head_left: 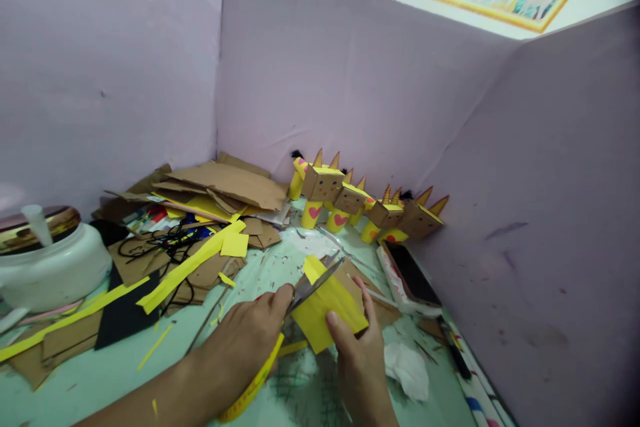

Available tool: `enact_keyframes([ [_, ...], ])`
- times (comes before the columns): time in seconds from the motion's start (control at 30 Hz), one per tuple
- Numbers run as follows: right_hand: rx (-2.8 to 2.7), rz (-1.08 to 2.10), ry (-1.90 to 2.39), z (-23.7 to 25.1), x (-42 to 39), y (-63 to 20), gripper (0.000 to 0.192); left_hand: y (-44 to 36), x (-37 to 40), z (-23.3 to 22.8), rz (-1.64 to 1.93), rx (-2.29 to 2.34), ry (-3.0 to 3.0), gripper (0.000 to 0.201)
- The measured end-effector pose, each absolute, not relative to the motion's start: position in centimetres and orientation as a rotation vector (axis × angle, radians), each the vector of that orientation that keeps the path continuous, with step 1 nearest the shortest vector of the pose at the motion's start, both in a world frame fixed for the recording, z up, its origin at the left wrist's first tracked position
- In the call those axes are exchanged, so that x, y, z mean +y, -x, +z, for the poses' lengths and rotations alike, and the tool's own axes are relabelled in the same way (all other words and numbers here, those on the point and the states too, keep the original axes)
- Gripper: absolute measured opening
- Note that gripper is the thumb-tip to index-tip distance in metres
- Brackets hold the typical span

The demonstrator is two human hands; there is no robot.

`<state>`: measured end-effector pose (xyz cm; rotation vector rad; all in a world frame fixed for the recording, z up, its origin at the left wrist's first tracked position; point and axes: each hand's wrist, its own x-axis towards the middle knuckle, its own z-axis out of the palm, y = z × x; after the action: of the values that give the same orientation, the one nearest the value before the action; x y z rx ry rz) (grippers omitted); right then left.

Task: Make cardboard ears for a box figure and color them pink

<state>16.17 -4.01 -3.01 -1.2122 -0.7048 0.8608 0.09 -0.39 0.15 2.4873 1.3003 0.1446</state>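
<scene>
My left hand [250,330] is closed around a pair of scissors [317,283], whose blades point up and to the right. Yellow paper [333,310] lies at the blades, with cardboard showing behind its right edge. My right hand [360,357] pinches this paper, thumb on the front and fingers behind. Whether the blades are cutting the paper cannot be made out. Below my left wrist curves a yellow strip with markings, like a measuring tape [250,393]. Beyond the hands stand several yellow paper and cardboard animal figures [325,187] with pointed horns.
Stacked cardboard [225,180] lies at the back left, near black cord [175,243] and yellow paper strips [195,267]. A white pot [55,267] stands far left. On the right are a phone-like black object [413,273], crumpled tissue [407,370] and purple walls [540,213].
</scene>
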Motion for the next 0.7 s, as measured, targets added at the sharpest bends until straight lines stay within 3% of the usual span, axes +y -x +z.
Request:
enact_keyframes([
  [0.13, -0.67, 0.893, 1.148, -3.1, -3.9, -16.3, 0.091, 0.2, 0.0, -0.4, 0.338, 1.23, -2.403, 0.035],
  [0.3, -0.637, 1.153, 0.923, -2.7, -3.8, -16.9, 0.072, 1.2, 1.3, -0.1, 0.598, 1.36, -2.312, 0.019],
  [0.53, -0.503, 1.365, 0.837, -2.4, -3.5, -18.3, 0.059, 2.5, 3.2, 0.2, 0.224, 1.782, -2.456, 0.027],
  [0.7, -0.484, 1.344, 0.914, -2.7, -3.4, -18.1, 0.042, 2.5, 3.0, 0.1, 0.141, 1.749, -2.456, 0.023],
])
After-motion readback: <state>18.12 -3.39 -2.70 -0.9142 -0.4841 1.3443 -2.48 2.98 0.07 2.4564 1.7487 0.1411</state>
